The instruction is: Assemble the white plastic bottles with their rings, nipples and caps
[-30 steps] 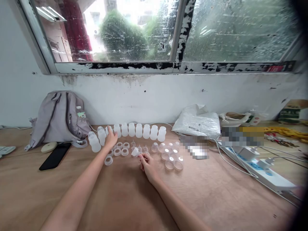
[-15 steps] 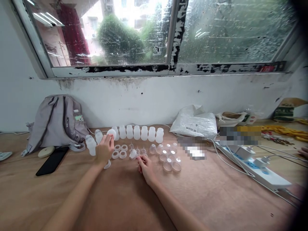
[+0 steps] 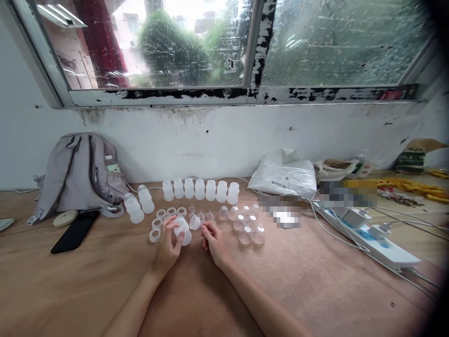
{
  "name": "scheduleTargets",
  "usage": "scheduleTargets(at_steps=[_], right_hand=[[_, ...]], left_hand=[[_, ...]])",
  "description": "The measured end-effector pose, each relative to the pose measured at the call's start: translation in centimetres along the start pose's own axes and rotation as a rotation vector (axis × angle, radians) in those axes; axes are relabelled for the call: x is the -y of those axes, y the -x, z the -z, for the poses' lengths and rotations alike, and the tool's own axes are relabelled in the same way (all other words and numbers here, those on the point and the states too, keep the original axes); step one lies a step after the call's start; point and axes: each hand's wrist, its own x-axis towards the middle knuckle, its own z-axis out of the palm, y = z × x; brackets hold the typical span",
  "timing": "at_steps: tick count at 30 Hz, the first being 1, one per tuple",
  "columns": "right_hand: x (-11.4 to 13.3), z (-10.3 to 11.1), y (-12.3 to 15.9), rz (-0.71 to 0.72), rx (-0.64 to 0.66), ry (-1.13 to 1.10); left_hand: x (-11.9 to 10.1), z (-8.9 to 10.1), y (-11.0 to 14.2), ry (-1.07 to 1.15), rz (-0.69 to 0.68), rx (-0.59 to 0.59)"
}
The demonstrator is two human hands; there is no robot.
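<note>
My left hand [image 3: 166, 248] is wrapped round a frosted white baby bottle [image 3: 184, 237], which it holds tilted above the table. Close by on the right, my right hand [image 3: 214, 243] pinches a white collar ring [image 3: 194, 222] by what looks like a clear teat poking through it. The ring is beside the bottle, apart from it or just touching; I cannot tell which. Several loose collar rings [image 3: 155, 235] lie left of and behind my left hand. A few clear teats [image 3: 209, 215] stand behind the right hand, and several clear dome caps [image 3: 244, 237] sit to its right.
Several frosted bottles [image 3: 199, 189] stand in a row near the wall. Two capped bottles [image 3: 133, 209] are at the left, by a phone [image 3: 75, 232] and a grey backpack [image 3: 82, 175]. A plastic parcel [image 3: 284, 173] and a power strip [image 3: 379, 243] with cables lie at the right.
My left hand has brought a bottle from the left end of the row down and right, close to the right hand. The right hand keeps its pinch on the collar ring and teat.
</note>
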Motion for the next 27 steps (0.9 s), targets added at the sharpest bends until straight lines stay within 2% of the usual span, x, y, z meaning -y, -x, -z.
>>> scheduleTargets(at_steps=[2, 4, 6, 8, 10, 14, 18, 27], right_hand=[[0.1, 0.0, 0.0, -0.003, 0.005, 0.012], [0.3, 0.1, 0.1, -0.003, 0.01, 0.03], [0.7, 0.4, 0.3, 0.009, 0.005, 0.071], [1.1, 0.8, 0.3, 0.056, -0.004, 0.151], [1.4, 1.3, 0.4, 0.148, -0.006, 0.273], [1.6, 1.7, 0.6, 0.337, 0.036, 0.536], [1.5, 1.6, 0.8, 0.403, 0.069, 0.636], [1.5, 1.2, 0.8, 0.376, 0.058, 0.64]], left_hand=[[0.5, -0.5, 0.1, 0.16, 0.113, 0.012], [1.0, -0.9, 0.1, 0.29, 0.255, 0.099], [1.3, -1.0, 0.2, 0.296, 0.318, 0.161], [1.5, -0.6, 0.2, 0.143, 0.263, 0.134], [1.4, 0.1, 0.2, -0.093, 0.135, 0.076], [1.1, 1.0, 0.1, -0.408, -0.081, 0.071], [1.0, 0.9, 0.0, -0.509, -0.155, 0.071], [0.7, 0.9, 0.1, -0.559, -0.156, 0.073]])
